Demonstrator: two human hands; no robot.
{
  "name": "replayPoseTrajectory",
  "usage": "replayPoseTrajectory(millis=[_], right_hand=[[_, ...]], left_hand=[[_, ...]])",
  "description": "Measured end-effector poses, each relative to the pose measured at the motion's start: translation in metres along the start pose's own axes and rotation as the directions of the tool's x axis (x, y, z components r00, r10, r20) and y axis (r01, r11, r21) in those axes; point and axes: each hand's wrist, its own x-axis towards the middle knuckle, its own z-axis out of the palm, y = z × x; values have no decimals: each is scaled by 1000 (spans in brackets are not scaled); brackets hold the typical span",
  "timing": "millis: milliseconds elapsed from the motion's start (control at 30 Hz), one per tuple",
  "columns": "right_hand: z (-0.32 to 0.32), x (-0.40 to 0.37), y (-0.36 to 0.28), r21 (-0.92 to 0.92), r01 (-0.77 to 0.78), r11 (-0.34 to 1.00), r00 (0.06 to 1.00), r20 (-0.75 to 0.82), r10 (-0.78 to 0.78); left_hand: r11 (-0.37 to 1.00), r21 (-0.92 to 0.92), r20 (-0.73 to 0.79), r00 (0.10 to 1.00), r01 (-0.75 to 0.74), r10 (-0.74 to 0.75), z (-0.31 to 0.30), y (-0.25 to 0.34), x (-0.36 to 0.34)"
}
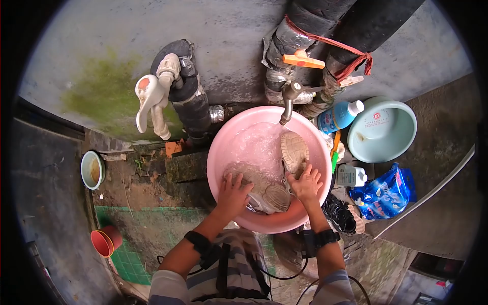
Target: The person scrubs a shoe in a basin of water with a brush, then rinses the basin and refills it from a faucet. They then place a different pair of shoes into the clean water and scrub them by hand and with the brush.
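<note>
The pink basin (pixel 219 152) holds foamy water and shoes (pixel 295 151). The left hand (pixel 233 192) lies spread on a sunken one blurred by foam. The right hand (pixel 306 184) lies spread on another. The green basin (pixel 401 147) shows a brown smear.

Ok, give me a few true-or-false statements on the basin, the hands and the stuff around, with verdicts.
1. The left hand and the right hand are both in the pink basin, on the shoes. True.
2. The pink basin is dry. False: it holds foamy water.
3. The blue bottle lies between the pink basin and the pale green basin. True.
4. The blue bag lies on the person's left. False: it is on the right, below the green basin.
5. The red cup sits in the pink basin. False: it is on the ground, far left.
</note>
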Motion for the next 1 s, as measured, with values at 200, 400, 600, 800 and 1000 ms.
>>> replayPoseTrajectory(millis=[200,400,600,800,1000], right_hand=[[-4,0,-1,14,-8,1000,999,31,7],[-3,1,-1,-9,-7,1000,999,41,8],[-3,2,-1,-22,-11,1000,998,65,12],[-2,2,-1,-17,-4,1000,998,61,5],[-1,2,0,-21,1,1000,998,61,0]], left_hand=[[1000,25,10,1000,7,-7,0,2,1],[999,36,16,1000,16,-16,1,2,1],[999,54,-4,1000,1,-1,2,1,1],[998,67,-27,1000,2,0,4,2,2],[998,67,-20,1000,14,-13,5,2,2]])
